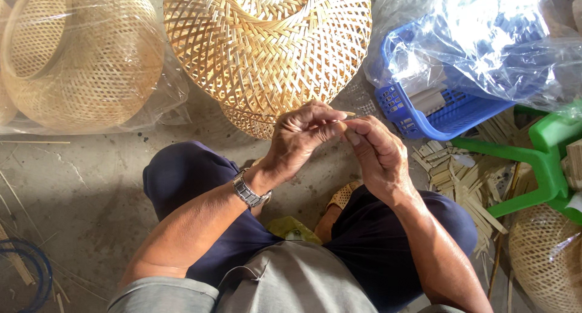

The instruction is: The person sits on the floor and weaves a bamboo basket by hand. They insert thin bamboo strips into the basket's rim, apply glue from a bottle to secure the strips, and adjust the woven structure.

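My left hand (300, 137) and my right hand (377, 152) meet fingertip to fingertip above my knees. Between them they pinch a thin pale bamboo sliver (347, 116), whose tip pokes out past the left fingers. A metal watch (248, 191) sits on my left wrist. Just beyond the hands stands a large woven bamboo basket (267, 40), dome-shaped, with a smaller woven piece (248, 122) showing under its near edge. I sit low with dark blue trousers (194, 173) over bent knees.
A woven basket wrapped in clear plastic (79, 52) lies at the left. A blue plastic crate (424, 107) under a clear plastic bag is at the right, beside a green plastic stool (545, 161). Cut bamboo strips (461, 179) litter the concrete floor. Another woven basket (545, 258) sits at bottom right.
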